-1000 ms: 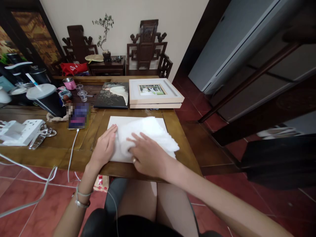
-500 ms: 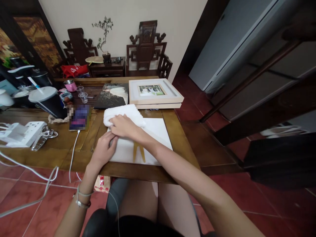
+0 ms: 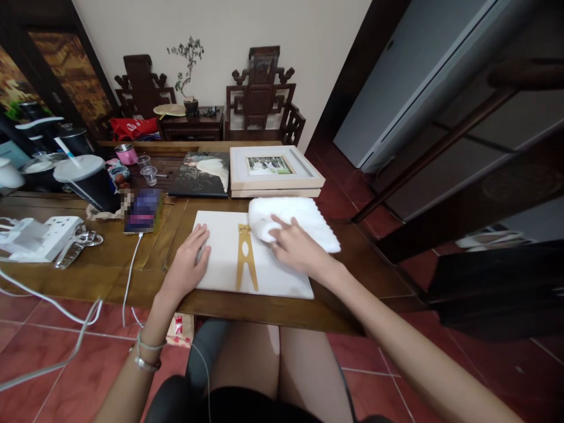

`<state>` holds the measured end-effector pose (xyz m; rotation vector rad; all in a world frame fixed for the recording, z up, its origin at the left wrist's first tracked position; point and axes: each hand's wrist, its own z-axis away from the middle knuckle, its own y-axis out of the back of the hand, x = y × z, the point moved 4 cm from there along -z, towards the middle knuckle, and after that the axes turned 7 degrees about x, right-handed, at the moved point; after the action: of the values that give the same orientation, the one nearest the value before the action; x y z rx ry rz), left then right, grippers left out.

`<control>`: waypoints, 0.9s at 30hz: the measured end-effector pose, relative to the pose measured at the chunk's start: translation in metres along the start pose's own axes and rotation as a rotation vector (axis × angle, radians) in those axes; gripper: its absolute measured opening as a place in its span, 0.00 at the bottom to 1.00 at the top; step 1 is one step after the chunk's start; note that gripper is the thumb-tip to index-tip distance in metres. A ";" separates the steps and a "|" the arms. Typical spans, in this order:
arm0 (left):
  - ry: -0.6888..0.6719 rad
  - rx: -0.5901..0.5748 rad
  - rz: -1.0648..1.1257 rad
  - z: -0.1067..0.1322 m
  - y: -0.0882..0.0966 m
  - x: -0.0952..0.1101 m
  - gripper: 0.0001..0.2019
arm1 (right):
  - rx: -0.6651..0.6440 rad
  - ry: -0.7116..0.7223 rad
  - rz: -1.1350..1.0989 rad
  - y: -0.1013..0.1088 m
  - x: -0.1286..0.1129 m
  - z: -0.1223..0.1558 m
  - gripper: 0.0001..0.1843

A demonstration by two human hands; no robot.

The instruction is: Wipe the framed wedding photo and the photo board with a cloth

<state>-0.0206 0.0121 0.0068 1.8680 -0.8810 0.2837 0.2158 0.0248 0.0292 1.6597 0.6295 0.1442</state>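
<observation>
A flat white board or album [image 3: 220, 264] lies near the table's front edge, with a gold A-shaped figure [image 3: 247, 270] on its face. My left hand [image 3: 190, 257] rests flat on the board's left edge, fingers stretched out. Over on the board's right side, my right hand [image 3: 293, 244] grips a white towel [image 3: 295, 211] and presses it down. The towel is bunched under the fingers and spreads past the board's right edge.
Behind the board lie a dark photo panel [image 3: 200, 174] and stacked light wood picture frames [image 3: 277, 192]. To the left are a phone [image 3: 143, 211] on a cable, a power strip [image 3: 53, 235], a lidded black cup [image 3: 90, 185], a pink cup [image 3: 126, 154] and small clear cups [image 3: 150, 174].
My right hand has swept the towel from the board's upper left to its right side, uncovering the gold figure's top. My left hand stays at the left edge.
</observation>
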 end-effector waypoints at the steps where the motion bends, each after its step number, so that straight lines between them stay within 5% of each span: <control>1: 0.000 -0.008 -0.005 0.000 0.000 0.000 0.23 | -0.008 0.037 -0.006 0.001 -0.006 0.014 0.11; 5: -0.005 -0.029 -0.012 -0.001 -0.002 -0.002 0.23 | -0.068 0.136 -0.058 0.015 -0.034 0.066 0.11; 8: -0.008 -0.030 -0.011 -0.001 -0.003 -0.004 0.23 | -0.075 0.125 -0.087 0.026 -0.040 0.077 0.12; 20: 0.021 -0.043 0.001 -0.001 -0.004 -0.005 0.22 | -0.008 -0.029 0.056 0.003 0.029 -0.027 0.13; 24: 0.010 -0.027 0.008 -0.001 -0.002 -0.003 0.23 | 0.015 -0.017 0.071 -0.004 0.032 -0.026 0.11; 27: 0.007 -0.030 0.001 -0.001 -0.002 -0.002 0.23 | 0.030 0.050 0.045 -0.005 0.020 0.000 0.09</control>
<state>-0.0209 0.0148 0.0050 1.8379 -0.8767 0.2763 0.2308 0.0342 0.0191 1.7039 0.6350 0.2100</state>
